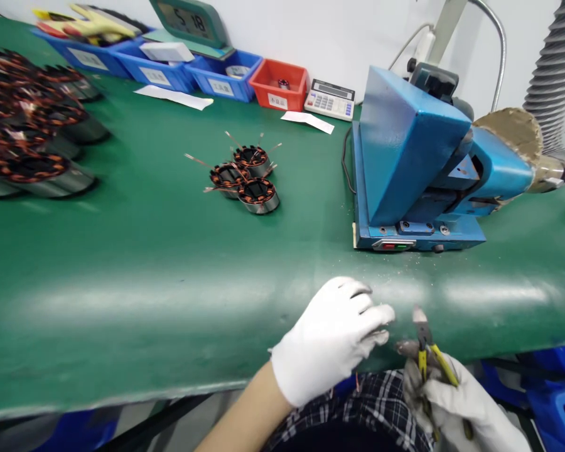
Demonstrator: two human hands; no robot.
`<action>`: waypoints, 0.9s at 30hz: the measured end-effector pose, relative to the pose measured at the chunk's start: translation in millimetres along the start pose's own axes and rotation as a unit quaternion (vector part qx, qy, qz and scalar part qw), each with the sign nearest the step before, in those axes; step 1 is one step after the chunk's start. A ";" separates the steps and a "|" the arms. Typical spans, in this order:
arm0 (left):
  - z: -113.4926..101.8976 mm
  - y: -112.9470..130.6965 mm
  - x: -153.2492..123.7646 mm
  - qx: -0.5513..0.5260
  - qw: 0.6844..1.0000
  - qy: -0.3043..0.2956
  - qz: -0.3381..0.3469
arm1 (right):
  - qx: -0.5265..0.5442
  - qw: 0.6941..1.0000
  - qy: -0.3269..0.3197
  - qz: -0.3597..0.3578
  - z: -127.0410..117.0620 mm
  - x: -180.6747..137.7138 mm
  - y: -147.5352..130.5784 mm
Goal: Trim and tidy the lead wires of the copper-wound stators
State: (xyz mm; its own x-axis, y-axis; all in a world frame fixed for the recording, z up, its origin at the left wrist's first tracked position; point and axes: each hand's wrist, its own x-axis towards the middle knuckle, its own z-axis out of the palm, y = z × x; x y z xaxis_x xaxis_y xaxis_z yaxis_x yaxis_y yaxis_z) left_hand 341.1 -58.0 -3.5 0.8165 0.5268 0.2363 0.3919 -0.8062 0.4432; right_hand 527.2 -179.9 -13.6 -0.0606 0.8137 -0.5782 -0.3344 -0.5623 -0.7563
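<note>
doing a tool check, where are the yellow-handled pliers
In the head view, the pliers are at lower right, held in the right hand, below the blue machine.

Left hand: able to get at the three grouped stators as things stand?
Likely yes: the left hand shows no tool, and nothing visible stands between it and the stators.
</note>
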 end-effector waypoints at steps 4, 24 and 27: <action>-18.7 7.7 -14.9 0.118 0.989 -0.058 0.063 | -0.146 0.981 0.125 -0.041 -3.6 -6.5 7.8; -14.8 27.0 -29.5 0.085 0.959 -0.127 -0.240 | -0.247 0.957 0.139 0.051 35.2 -1.3 30.5; -13.7 26.0 -28.5 0.087 0.960 -0.122 -0.236 | -0.312 0.938 0.144 0.042 40.6 3.3 36.1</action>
State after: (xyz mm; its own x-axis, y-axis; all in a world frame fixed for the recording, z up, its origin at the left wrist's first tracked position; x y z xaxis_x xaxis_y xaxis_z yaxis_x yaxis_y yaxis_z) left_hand 322.2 -90.3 13.2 0.5981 0.7820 -0.1751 0.7896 -0.5377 0.2956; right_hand 476.7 -191.6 -30.3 0.2248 0.7393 -0.6348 0.2814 -0.6729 -0.6841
